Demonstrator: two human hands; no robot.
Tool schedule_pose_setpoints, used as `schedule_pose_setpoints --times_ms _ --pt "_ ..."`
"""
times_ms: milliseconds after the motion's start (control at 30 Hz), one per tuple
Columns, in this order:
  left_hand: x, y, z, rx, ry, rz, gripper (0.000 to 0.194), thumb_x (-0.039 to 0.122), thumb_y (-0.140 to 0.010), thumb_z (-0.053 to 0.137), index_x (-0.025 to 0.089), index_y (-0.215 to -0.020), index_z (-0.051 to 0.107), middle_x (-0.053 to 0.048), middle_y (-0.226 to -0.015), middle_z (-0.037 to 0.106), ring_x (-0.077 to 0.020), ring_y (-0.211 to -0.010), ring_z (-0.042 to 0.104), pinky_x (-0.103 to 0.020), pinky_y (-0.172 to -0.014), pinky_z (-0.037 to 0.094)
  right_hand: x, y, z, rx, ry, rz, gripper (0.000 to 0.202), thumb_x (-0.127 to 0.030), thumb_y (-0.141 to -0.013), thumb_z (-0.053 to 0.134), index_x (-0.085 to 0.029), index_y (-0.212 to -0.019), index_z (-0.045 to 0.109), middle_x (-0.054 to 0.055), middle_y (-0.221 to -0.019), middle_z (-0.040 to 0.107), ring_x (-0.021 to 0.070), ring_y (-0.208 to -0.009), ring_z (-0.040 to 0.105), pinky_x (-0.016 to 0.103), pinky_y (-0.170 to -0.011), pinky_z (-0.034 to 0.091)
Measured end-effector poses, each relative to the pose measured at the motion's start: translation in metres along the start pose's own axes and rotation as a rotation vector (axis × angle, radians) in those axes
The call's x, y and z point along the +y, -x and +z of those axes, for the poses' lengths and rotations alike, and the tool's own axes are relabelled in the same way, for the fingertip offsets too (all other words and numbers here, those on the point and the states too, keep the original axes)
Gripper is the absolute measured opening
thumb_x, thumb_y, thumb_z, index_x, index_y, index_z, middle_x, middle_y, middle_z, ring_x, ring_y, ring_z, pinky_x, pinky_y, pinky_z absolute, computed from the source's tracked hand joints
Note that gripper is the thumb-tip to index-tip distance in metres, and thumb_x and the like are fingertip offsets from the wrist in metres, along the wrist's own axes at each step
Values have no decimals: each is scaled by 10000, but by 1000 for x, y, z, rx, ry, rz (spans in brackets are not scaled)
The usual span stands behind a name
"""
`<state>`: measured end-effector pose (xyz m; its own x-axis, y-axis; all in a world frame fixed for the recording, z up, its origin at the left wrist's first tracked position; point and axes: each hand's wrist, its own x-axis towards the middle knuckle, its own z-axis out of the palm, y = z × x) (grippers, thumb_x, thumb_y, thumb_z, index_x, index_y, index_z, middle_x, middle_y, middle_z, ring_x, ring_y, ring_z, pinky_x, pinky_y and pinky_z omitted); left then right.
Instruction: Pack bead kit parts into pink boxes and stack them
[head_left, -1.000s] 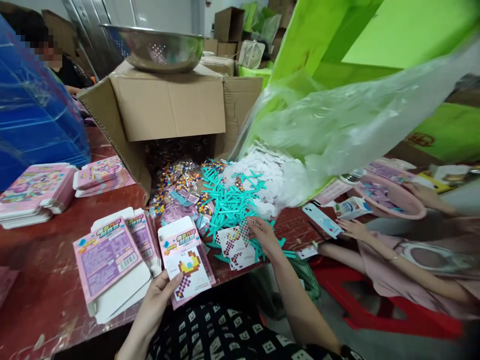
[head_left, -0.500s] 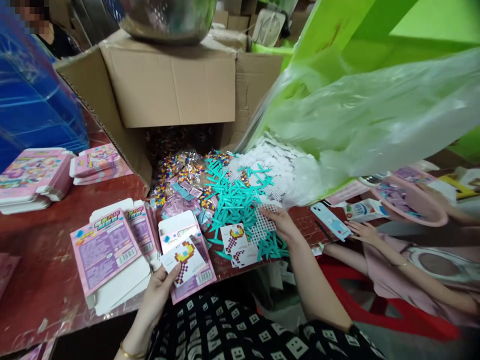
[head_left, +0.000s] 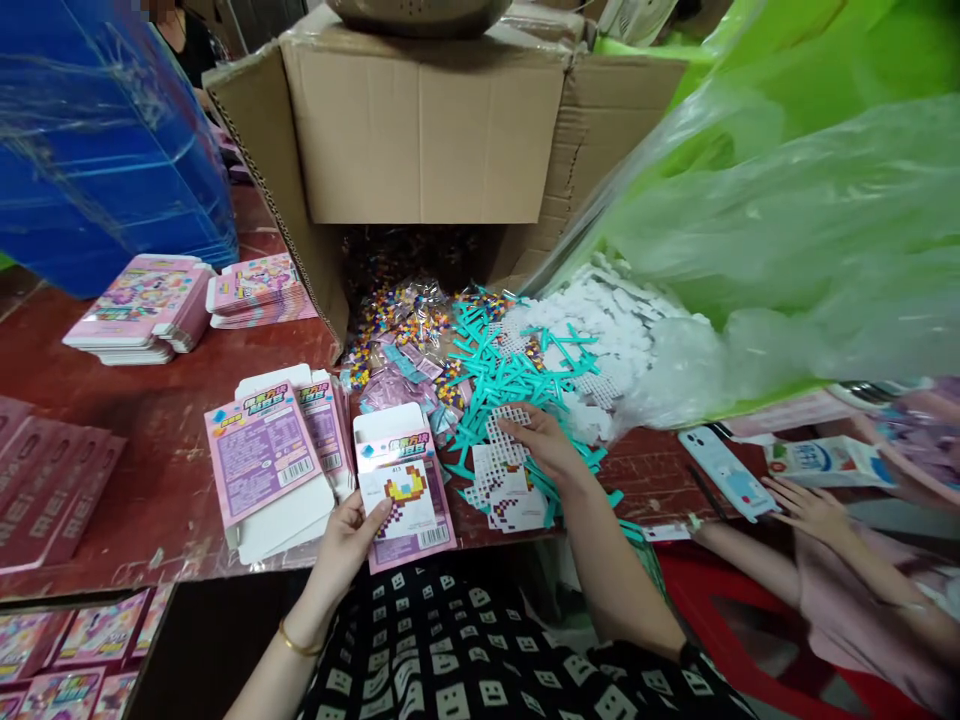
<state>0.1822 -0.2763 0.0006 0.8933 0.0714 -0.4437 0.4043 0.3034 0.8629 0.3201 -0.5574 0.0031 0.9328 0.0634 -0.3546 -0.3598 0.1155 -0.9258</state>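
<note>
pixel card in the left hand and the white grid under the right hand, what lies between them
Head view: between the pixel card and the white grid lie the pink box's right edge and bare red table.

Pink flat boxes (head_left: 262, 460), teal sticks (head_left: 517, 375) (white grids (head_left: 506, 440) too), red-brown table (head_left: 142, 420).

Left hand (head_left: 346, 545) pinches with thumb up; right hand (head_left: 541, 445) reaches forward, fingers spread.

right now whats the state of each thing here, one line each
left hand: fingers pinching a pattern card over a flat pink box
right hand: fingers on a white grid board
cardboard carton: on its side, open, bead bags spilling out
clear plastic bag: open, white pieces pouring onto the table
teal sticks: loose heap
pink boxes: unfolded, flat
</note>
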Motion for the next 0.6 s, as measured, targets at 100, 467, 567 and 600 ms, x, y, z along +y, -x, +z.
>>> schedule_pose_setpoints --times_ms 100,467,567,600 --pt "-4 1 1 3 0 -2 470 466 -736 800 142 -1062 700 -123 -1048 769 -258 -894 734 -356 -811 589 -2 0 4 8 65 -38 517 -479 -485 916 -195 -845 677 -9 -697 695 156 -603 617 282 -609 470" --pt "2 5 16 -22 30 1 472 466 -682 839 149 -1008 712 -107 -994 780 -265 -860 737 -365 -810 595 8 7 -3 11 74 -30 456 -499 -572 876 -211 -868 684 -17 -683 699 143 -577 613 257 -565 474" --pt "1 4 14 4 30 -5 480 471 -663 850 156 -996 711 -109 -1004 779 -270 -865 740 -380 -823 595 6 0 -15 69 6 -23 460 -500 -538 890 -208 -818 672 -12 -685 696 132 -571 601 247 -552 466" --pt "0 4 13 8 33 -9 482 474 -663 849 160 -1001 713 -108 -1011 778 -272 -876 740 -385 -834 592 5 -4 -17 63 -8 -21 465 -503 -520 895 -204 -794 668 -3 -692 698 136 -580 607 251 -556 473"
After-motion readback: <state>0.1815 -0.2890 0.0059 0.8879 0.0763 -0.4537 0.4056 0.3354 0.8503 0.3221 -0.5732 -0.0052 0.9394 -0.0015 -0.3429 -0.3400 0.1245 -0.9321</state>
